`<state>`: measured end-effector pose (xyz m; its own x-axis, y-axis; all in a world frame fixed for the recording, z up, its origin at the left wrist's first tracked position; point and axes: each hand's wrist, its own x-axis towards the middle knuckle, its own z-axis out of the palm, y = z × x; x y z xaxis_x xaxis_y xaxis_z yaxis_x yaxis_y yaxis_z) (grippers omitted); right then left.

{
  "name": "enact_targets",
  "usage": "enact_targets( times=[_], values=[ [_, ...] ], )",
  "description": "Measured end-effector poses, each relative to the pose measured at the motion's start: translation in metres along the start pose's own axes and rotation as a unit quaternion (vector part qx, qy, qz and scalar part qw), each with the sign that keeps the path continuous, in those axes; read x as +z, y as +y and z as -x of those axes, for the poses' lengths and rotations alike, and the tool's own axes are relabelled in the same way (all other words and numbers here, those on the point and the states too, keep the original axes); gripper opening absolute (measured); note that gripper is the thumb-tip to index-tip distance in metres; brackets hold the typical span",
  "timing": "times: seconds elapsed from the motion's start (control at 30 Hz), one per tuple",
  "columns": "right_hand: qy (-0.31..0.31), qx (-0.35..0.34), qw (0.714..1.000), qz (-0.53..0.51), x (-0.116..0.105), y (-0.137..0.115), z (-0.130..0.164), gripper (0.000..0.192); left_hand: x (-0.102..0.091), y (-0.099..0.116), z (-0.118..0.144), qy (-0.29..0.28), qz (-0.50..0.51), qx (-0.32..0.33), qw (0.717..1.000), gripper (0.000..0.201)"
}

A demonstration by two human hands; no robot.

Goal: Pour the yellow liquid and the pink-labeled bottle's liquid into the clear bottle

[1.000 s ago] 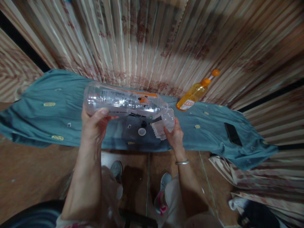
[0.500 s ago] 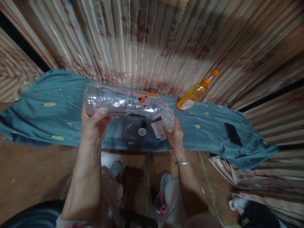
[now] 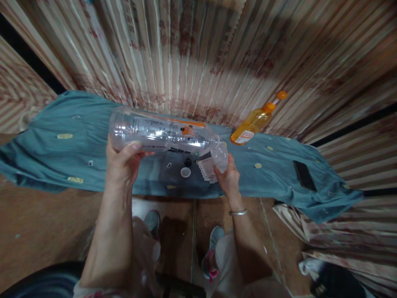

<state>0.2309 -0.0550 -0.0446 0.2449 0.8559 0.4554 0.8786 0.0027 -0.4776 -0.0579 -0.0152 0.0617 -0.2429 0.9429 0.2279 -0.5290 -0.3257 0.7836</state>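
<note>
Nothing's moved vs a sec ago: my left hand [image 3: 122, 163] still grips big clear bottle [image 3: 161, 133] sideways, neck at 3 o'clock meeting small cup [image 3: 219, 156] pinched in right hand [image 3: 228, 179]; pour's steady.

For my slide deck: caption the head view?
Left hand tips clear bottle into small cup in right hand.

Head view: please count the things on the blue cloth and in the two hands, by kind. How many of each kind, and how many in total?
Bottles: 2, the clear bottle in the left hand and the orange bottle
Cups: 1, the clear cup in the right hand
Caps: 2, the white cap and the black cap
Phones: 1, the black phone
Total: 6
</note>
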Motion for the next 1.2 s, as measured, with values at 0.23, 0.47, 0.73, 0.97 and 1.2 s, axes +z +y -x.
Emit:
enact_targets(
  times=[0.23,0.47,0.73,0.97,1.2],
  values=[
    [0.0,0.0,1.0,-0.001,-0.0004,-0.001,-0.0001,0.066,0.0004,0.0006,0.0004,-0.001,0.006,0.003,1.0,0.084],
    [0.005,-0.008,1.0,0.001,0.0011,0.0016,0.0,0.067,-0.0006,0.0012,0.0005,-0.013,-0.001,0.001,1.0,0.083],
    [0.012,-0.015,1.0,0.006,0.0014,0.0016,0.0005,0.067,0.0022,0.0024,0.0012,-0.001,-0.005,-0.001,1.0,0.081],
    [0.009,-0.012,1.0,0.003,0.0021,0.0027,0.0005,0.067,0.0037,0.0038,0.0018,0.004,-0.011,-0.003,1.0,0.079],
    [0.007,-0.012,1.0,0.002,0.002,0.0028,0.0006,0.068,0.0034,0.0033,0.0016,0.004,-0.009,0.001,1.0,0.083]
  ],
)
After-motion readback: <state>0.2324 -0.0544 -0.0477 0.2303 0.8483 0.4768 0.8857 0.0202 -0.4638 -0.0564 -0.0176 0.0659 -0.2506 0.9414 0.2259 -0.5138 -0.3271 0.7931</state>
